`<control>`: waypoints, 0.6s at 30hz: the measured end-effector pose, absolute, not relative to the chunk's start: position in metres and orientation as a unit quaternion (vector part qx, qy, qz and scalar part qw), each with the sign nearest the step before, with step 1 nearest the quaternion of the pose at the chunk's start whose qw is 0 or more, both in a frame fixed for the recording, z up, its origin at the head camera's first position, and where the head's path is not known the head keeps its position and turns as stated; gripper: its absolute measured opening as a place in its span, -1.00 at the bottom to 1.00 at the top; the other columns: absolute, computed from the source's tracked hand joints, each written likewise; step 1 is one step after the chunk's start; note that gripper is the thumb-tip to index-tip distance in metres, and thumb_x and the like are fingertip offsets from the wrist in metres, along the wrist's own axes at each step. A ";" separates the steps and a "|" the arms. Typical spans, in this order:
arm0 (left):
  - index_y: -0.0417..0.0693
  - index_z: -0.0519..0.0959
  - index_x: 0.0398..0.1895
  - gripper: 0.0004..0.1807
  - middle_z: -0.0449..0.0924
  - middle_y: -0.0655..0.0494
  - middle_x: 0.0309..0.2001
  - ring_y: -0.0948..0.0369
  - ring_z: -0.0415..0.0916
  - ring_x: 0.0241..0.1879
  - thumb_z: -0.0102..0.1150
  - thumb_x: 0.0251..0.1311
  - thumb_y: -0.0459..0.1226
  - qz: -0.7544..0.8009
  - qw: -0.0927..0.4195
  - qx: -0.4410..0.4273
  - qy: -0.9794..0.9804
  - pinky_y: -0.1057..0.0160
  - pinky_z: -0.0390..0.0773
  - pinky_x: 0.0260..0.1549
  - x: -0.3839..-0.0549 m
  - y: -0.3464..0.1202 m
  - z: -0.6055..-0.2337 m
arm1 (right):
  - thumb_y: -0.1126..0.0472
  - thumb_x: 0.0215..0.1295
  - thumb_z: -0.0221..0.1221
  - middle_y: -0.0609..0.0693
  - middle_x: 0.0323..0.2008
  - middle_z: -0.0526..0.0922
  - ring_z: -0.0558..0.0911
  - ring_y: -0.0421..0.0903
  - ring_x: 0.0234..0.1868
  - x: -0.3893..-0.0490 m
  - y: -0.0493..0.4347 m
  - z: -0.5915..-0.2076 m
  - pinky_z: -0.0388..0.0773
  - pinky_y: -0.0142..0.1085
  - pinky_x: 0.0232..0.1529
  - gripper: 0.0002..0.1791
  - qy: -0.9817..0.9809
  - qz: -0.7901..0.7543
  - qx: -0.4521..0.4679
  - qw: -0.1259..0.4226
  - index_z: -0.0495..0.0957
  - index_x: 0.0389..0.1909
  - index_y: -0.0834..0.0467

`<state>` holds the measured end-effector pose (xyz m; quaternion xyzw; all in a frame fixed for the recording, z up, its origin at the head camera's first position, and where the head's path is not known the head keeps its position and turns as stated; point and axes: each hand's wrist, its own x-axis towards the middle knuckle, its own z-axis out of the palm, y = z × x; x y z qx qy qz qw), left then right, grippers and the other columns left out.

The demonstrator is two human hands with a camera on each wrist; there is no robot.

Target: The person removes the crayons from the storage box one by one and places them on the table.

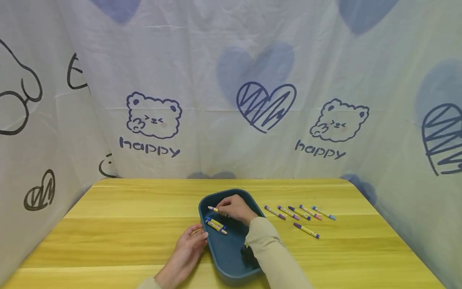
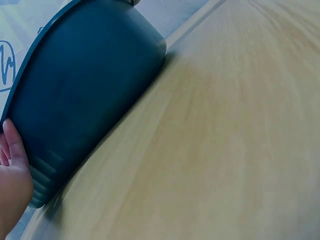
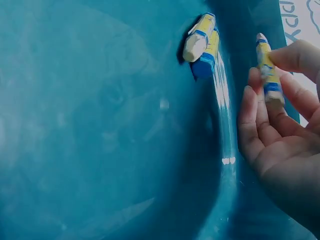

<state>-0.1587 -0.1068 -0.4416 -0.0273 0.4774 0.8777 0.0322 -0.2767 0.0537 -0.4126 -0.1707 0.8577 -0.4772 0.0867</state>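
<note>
A pale-tipped crayon [image 3: 270,75] in a yellow and blue wrapper is pinched between the thumb and fingers of my right hand [image 1: 236,208], over the far part of a dark blue-green plastic bin [image 1: 231,257]. Below it on the bin floor lie a pale crayon [image 3: 196,46] and a blue crayon [image 3: 203,68], side by side against the left wall. My left hand [image 1: 190,245] touches the bin's left side from outside, fingertips right at the rim. My right sleeve hides part of the bin's right side.
Right of the bin, several crayons lie on the yellow wooden table [image 1: 126,224], most in a slanted row. A purple crayon [image 1: 306,230] lies nearer than that row; a light blue crayon [image 1: 323,213] is at its right end. A printed cloth [image 1: 209,100] hangs behind the table.
</note>
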 end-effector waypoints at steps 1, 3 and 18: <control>-0.18 0.34 -0.09 -0.77 0.44 0.15 -0.32 0.32 0.45 -0.38 -0.01 0.23 -0.53 0.878 0.032 -0.027 0.478 0.39 0.48 -0.23 -0.159 -0.107 -0.442 | 0.30 0.20 0.23 -0.03 -0.46 0.64 0.53 -0.17 -0.47 -0.276 0.054 -0.412 0.52 -0.32 -0.42 -0.87 0.856 -0.480 -0.173 0.083 0.70 -0.30 0.26; -0.17 0.34 -0.10 -0.77 0.44 0.16 -0.32 0.32 0.44 -0.38 0.00 0.22 -0.52 0.877 0.031 -0.026 0.479 0.39 0.48 -0.23 -0.159 -0.107 -0.443 | 0.29 0.20 0.22 -0.03 -0.45 0.64 0.55 -0.16 -0.45 -0.276 0.054 -0.410 0.53 -0.32 -0.40 -0.86 0.854 -0.484 -0.175 0.075 0.70 -0.30 0.25; -0.16 0.36 -0.11 -0.74 0.47 0.16 -0.32 0.31 0.47 -0.36 0.14 0.18 -0.49 0.882 0.030 -0.024 0.470 0.37 0.49 -0.20 -0.157 -0.107 -0.443 | 0.18 0.28 0.24 -0.01 -0.21 0.66 0.59 -0.11 -0.24 -0.268 0.055 -0.388 0.56 -0.22 -0.21 -0.83 0.848 -0.489 -0.195 0.056 0.70 -0.21 0.18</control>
